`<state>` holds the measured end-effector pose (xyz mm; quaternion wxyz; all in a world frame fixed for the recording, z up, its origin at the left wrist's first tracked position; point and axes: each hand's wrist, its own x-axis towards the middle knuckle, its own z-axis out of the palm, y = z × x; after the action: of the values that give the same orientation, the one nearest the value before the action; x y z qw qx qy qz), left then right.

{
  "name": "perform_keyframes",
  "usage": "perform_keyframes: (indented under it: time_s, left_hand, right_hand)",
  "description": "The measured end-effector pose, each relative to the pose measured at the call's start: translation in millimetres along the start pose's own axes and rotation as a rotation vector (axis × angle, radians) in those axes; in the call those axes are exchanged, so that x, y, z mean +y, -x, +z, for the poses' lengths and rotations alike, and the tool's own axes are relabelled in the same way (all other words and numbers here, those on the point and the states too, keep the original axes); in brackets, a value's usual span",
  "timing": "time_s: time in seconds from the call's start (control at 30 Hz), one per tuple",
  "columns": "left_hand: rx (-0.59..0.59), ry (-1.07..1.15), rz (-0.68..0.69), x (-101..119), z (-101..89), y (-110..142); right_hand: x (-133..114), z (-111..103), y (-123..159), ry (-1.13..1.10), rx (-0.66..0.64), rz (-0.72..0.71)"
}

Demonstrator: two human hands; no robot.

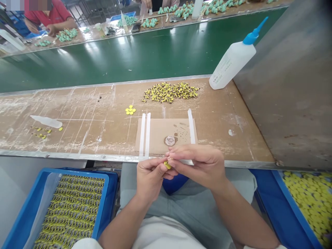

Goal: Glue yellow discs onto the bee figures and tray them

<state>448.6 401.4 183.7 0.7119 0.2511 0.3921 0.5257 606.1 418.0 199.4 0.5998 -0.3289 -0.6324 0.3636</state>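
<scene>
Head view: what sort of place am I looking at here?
Probably a factory assembly line for small handmade parts. A green conveyor belt runs between cardboard-topped benches, a blue tray holds rows of yellow parts, and a co-worker sits across the belt beside heaps of teal pieces.

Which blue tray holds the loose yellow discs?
The tray on the person's right; the left tray holds yellow-and-grey parts in tidy rows instead.

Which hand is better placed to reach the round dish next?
Right, probably. The right hand extends nearly to the round dish with nothing between them, while the left hand sits lower, apparently pinching the small yellow piece.
</scene>
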Motion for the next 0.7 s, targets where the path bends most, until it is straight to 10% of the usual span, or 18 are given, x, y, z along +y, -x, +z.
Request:
perform_keyframes:
  time_s: [0.43,0.7]
  left_hand:
    - [-0.062,-0.069,0.279,-11.2,-12.3,5.2]
    - [-0.120,-0.229,0.681,-2.7,-10.8,3.2]
  right_hand:
    - [-5.6,3.5,9.5,-0.262,-0.017,0.262]
    - [-6.1,2.7,7.1,-0.441,-0.118,0.184]
